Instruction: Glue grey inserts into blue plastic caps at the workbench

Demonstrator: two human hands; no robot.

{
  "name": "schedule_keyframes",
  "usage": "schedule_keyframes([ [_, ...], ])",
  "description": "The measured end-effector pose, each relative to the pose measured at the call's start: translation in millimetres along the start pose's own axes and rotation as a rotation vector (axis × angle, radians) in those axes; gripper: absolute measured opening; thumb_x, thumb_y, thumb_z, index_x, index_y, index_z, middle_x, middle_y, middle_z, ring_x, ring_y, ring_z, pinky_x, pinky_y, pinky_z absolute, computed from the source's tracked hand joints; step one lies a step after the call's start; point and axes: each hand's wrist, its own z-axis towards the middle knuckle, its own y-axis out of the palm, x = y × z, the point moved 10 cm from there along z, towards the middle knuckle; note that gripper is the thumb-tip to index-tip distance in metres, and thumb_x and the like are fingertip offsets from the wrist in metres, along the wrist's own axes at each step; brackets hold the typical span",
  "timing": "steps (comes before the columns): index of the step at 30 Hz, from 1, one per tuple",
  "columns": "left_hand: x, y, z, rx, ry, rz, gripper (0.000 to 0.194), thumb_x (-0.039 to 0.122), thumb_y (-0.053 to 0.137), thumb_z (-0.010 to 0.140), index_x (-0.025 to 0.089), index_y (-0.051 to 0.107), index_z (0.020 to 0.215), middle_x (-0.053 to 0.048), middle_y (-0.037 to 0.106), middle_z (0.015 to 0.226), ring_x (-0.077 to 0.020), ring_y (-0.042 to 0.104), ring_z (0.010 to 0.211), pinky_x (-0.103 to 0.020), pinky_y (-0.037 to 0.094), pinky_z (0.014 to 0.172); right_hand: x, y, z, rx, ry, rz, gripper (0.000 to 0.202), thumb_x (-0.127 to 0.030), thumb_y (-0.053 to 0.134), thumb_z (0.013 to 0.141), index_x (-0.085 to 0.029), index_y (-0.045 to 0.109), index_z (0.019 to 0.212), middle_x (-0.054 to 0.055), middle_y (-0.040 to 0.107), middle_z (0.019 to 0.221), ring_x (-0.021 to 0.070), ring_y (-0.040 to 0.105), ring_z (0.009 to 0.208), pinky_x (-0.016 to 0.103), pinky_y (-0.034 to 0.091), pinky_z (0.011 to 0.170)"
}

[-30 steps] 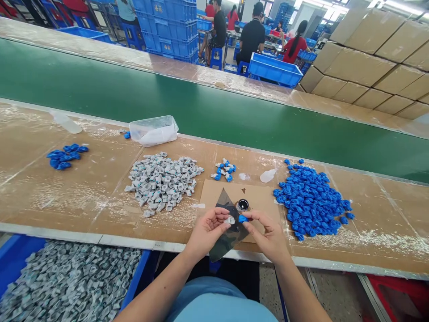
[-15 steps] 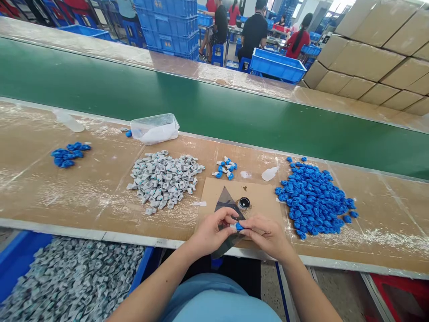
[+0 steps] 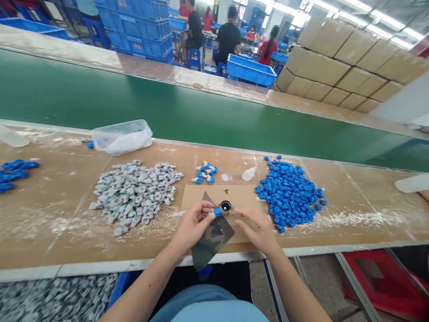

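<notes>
Your left hand (image 3: 194, 223) is pinching the blue-and-white piece (image 3: 217, 212) above the dark sheet (image 3: 212, 241); your right hand (image 3: 257, 229), which was gripping its blue end, is now hovering empty beside the black-filled pot (image 3: 225, 206), fingers parted.

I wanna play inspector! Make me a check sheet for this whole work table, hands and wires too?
Surface: brown tabletop, scattered white flecks.
Work pieces: grey heap left, blue heap right, small blue-and-white cluster between; round dark-filled pot on a cardboard sheet.
Clutter: clear box holding something white.
Hands: left hand pinches a blue-tipped piece; right hand is open, nothing seen in it.
Cables: nothing seen.
Surroundings: green strip, blue crates, stacked cartons, people beyond.
</notes>
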Motion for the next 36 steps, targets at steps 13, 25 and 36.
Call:
schedule_keyframes([
  [13, 40, -56.0, 71, 0.365, 0.158, 0.409, 0.025, 0.016, 0.056, 0.066, 0.017, 0.060, 0.091, -0.007, 0.068, 0.093, -0.0174, 0.065, 0.075, -0.034, 0.053, 0.077, 88, -62, 10, 0.034, 0.244, -0.995, 0.010, -0.020, 0.068, 0.073, -0.022, 0.074, 0.080, 0.009, 0.065, 0.080, 0.0223, 0.051, 0.073, 0.032, 0.034, 0.062],
  [25, 60, -152.6, -48, 0.767, 0.270, 0.779, 0.021, 0.027, 0.053, 0.077, 0.017, 0.064, 0.092, -0.009, 0.069, 0.091, -0.0215, 0.061, 0.078, -0.037, 0.051, 0.073, 65, -50, 1, 0.042, 0.026, -0.475, 0.032, -0.046, 0.044, 0.088, -0.021, 0.064, 0.084, 0.003, 0.068, 0.074, 0.0135, 0.057, 0.052, 0.026, 0.044, 0.051],
  [36, 58, -98.2, -17, 0.428, 0.398, 1.178, 0.020, 0.010, 0.050, 0.076, 0.023, 0.065, 0.079, -0.008, 0.070, 0.084, -0.0256, 0.056, 0.080, -0.039, 0.042, 0.075, 48, -23, -2, 0.105, 0.101, -0.084, 0.031, -0.051, 0.058, 0.083, -0.024, 0.073, 0.081, 0.005, 0.070, 0.074, 0.0160, 0.063, 0.057, 0.027, 0.051, 0.049],
])
